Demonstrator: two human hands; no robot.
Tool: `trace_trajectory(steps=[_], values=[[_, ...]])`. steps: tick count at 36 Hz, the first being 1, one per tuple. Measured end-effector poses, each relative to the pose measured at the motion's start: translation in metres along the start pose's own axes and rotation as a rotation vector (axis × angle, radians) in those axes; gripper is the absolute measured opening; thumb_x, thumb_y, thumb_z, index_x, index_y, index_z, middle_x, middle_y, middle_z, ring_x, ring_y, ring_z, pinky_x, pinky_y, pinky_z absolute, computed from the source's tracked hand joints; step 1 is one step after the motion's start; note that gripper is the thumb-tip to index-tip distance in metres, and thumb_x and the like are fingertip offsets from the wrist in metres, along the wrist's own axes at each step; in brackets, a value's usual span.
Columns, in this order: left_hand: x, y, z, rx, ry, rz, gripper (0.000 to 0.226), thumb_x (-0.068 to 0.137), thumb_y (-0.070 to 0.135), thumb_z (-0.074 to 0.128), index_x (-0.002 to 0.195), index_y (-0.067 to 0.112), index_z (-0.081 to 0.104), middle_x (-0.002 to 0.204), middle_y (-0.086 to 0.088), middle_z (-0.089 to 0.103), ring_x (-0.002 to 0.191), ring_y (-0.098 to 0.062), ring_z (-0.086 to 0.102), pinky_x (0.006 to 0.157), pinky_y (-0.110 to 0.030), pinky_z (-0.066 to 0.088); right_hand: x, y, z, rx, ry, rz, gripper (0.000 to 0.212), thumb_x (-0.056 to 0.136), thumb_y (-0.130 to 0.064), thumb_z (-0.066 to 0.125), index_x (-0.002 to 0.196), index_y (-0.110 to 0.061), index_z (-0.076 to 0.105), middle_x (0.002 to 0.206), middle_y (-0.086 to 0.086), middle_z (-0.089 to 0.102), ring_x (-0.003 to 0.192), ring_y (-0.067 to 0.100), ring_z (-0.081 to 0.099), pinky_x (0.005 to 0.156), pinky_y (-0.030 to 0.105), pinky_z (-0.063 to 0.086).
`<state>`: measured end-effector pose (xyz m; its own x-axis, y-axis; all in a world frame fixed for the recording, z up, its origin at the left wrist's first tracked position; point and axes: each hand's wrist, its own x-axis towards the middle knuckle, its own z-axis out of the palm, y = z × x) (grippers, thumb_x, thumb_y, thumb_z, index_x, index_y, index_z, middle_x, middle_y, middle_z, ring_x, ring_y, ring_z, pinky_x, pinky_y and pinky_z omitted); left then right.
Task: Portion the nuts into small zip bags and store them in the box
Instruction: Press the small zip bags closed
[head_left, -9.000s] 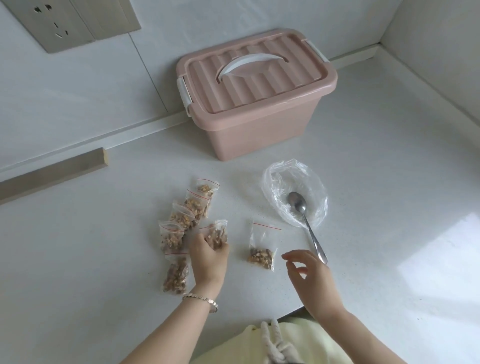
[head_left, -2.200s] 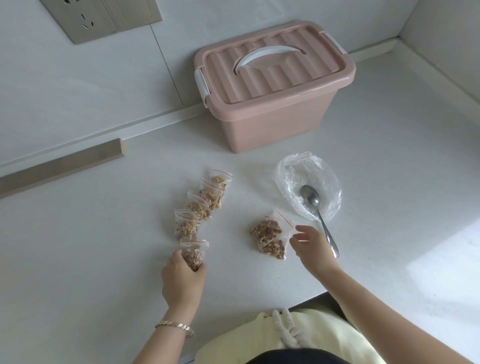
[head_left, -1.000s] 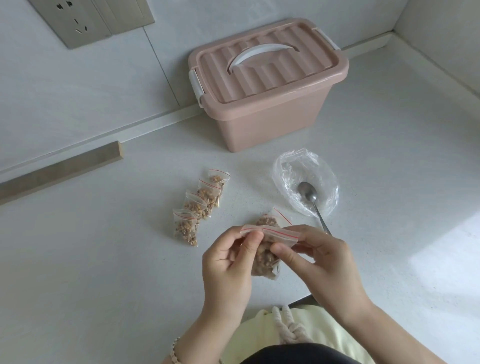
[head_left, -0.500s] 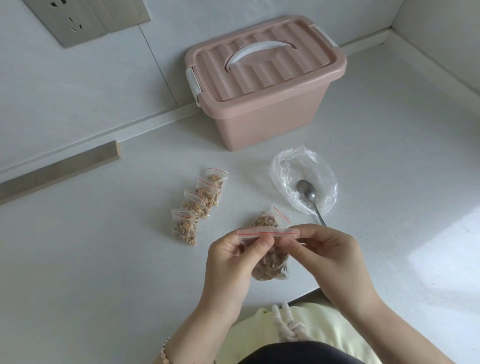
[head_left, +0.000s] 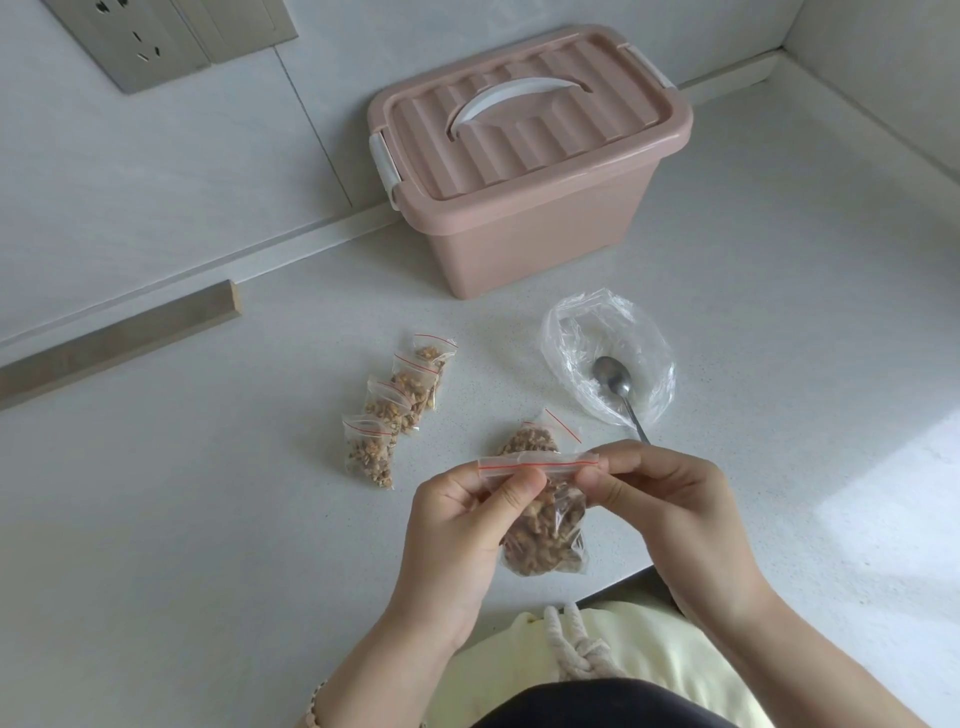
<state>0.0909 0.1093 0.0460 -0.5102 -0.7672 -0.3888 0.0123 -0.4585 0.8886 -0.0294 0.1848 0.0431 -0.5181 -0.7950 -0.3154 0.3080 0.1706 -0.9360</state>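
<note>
Your left hand (head_left: 457, 525) and right hand (head_left: 670, 499) each pinch one end of the red-lined seal of a small zip bag of nuts (head_left: 550, 525), thumbs and forefingers pressed on the strip. The bag hangs between them over the near edge of the countertop (head_left: 208, 519). Just behind it another filled zip bag (head_left: 524, 441) lies on the countertop. To the left, four more filled bags (head_left: 400, 405) lie in an overlapping row. To the right, a spoon (head_left: 618, 389) rests with its bowl in a crumpled clear plastic bag (head_left: 608, 332). The pink storage box (head_left: 530, 234) stands at the back edge by the wall, lid (head_left: 519, 140) on.
</note>
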Motion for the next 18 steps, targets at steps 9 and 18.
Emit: trace_trajectory(steps=[9, 18], values=[[0.0000, -0.0068, -0.0025, 0.162, 0.021, 0.129, 0.018, 0.060, 0.032, 0.075, 0.078, 0.027, 0.077, 0.078, -0.002, 0.074, 0.077, -0.014, 0.068, 0.075, -0.024, 0.053, 0.0017, -0.0021, -0.0018, -0.120, -0.077, 0.002, 0.016, 0.062, -0.026, 0.071, 0.073, -0.014, 0.074, 0.075, 0.006, 0.073, 0.072, 0.018, 0.069, 0.070, 0.024, 0.053], [0.0007, -0.0077, -0.0040, 0.204, -0.023, 0.165, 0.031, 0.063, 0.037, 0.069, 0.085, 0.017, 0.076, 0.084, -0.005, 0.074, 0.086, -0.018, 0.069, 0.079, -0.024, 0.051, 0.0017, 0.0000, -0.0032, -0.187, -0.069, -0.088, 0.009, 0.065, -0.023, 0.072, 0.069, -0.015, 0.071, 0.071, 0.005, 0.070, 0.068, 0.031, 0.064, 0.070, 0.041, 0.049]])
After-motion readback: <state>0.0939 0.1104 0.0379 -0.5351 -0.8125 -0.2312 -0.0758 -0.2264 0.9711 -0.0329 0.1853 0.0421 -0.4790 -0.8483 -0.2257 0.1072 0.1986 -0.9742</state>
